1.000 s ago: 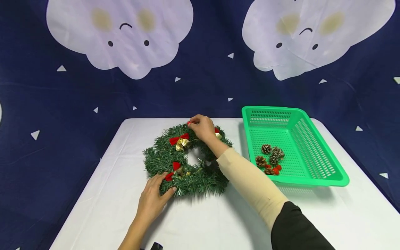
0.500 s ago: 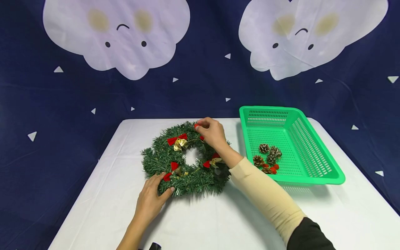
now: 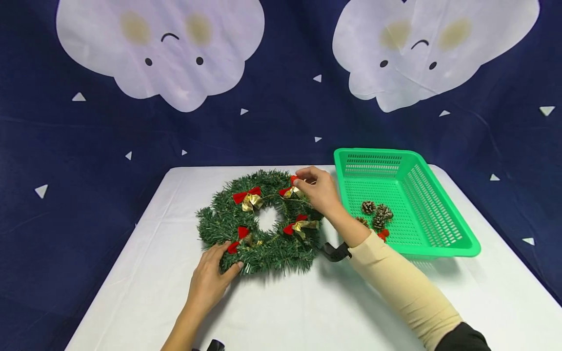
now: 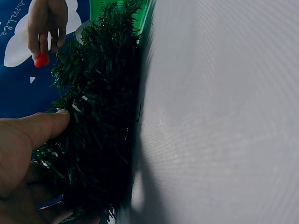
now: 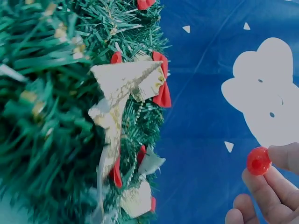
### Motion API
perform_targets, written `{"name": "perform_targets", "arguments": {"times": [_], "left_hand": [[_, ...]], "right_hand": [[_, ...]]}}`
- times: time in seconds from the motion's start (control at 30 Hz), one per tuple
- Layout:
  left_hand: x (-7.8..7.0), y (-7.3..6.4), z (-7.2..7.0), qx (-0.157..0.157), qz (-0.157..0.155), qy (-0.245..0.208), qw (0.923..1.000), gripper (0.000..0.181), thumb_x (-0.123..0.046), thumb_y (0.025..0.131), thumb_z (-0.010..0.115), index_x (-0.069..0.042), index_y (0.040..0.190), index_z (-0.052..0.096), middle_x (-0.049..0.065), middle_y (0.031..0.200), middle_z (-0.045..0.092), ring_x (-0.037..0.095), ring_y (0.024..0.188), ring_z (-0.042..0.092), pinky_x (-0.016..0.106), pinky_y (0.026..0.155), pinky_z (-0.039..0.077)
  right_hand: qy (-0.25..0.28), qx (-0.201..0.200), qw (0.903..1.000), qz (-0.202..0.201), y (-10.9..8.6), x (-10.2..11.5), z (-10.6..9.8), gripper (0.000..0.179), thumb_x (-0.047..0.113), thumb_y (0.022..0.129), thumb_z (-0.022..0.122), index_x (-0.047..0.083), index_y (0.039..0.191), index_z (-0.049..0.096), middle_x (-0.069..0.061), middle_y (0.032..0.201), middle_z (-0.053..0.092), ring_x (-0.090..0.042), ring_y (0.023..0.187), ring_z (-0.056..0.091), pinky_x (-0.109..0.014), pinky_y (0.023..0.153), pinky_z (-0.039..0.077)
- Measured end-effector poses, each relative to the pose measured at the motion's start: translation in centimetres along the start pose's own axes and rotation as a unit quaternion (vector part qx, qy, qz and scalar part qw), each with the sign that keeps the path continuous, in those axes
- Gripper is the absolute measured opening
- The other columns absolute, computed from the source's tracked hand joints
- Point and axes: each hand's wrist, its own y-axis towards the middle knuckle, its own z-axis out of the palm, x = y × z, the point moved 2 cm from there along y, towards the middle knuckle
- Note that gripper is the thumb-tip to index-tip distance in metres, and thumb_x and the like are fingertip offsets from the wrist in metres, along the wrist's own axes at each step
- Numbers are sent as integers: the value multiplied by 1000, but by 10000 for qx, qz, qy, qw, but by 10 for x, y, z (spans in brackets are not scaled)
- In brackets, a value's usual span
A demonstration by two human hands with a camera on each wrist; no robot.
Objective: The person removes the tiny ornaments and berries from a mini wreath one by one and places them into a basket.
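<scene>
A green tinsel wreath (image 3: 215, 222) lies on the white-covered table, decorated with several red-and-gold bows (image 3: 248, 196). My left hand (image 3: 208, 277) holds its near-left edge, thumb and fingers spread on either side of the greenery; the left wrist view shows the thumb (image 4: 51, 123) on the branches. Above the wreath's far-right part, my right hand (image 3: 319, 191) pinches a small round red berry (image 5: 258, 161) between thumb and fingers. In the right wrist view the berry stands apart from the greenery. The left wrist view also has that berry at the right hand's fingertips.
A green plastic basket (image 3: 471, 246) stands on the right of the table, behind the right forearm. Inside are several pine cones (image 3: 383, 213) and red berries (image 3: 383, 235), partly hidden by its near wall. A dark blue cloud-printed backdrop (image 3: 281, 131) hangs behind the table.
My right hand has moved rightward along the wreath's far side with the red berry, uncovering bows on the right. My left hand keeps its place on the wreath, and the view has shifted slightly.
</scene>
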Motion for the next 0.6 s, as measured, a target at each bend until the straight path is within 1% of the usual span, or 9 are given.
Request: {"name": "perform_targets", "arguments": {"times": [0.17, 0.37, 0.6], "left_hand": [[0, 0, 1, 17, -12, -44, 10000, 64, -34, 86, 68, -9, 140, 46, 25, 146, 38, 42, 137, 33, 65, 104, 33], [0, 0, 0, 13, -6, -22, 10000, 64, -34, 86, 67, -9, 140, 45, 26, 146, 38, 44, 137, 32, 66, 104, 32], [0, 0, 0, -8, 4, -17, 10000, 64, -34, 85, 68, -8, 140, 45, 25, 146, 38, 44, 137, 33, 65, 105, 32]], "right_hand": [[-101, -69, 9999, 39, -10, -2, -14, 27, 23, 87, 67, 9, 110, 68, -12, 102, 70, -25, 90, 64, -34, 74, 53], [-45, -112, 9998, 130, -21, -8, -30, 26, 25, 87, 67, 12, 110, 68, -10, 104, 68, -23, 92, 63, -36, 78, 53], [-141, -216, 9995, 162, -34, -16, -45, 27, 25, 87, 67, 12, 110, 68, -8, 108, 68, -19, 91, 60, -32, 81, 50]]}}
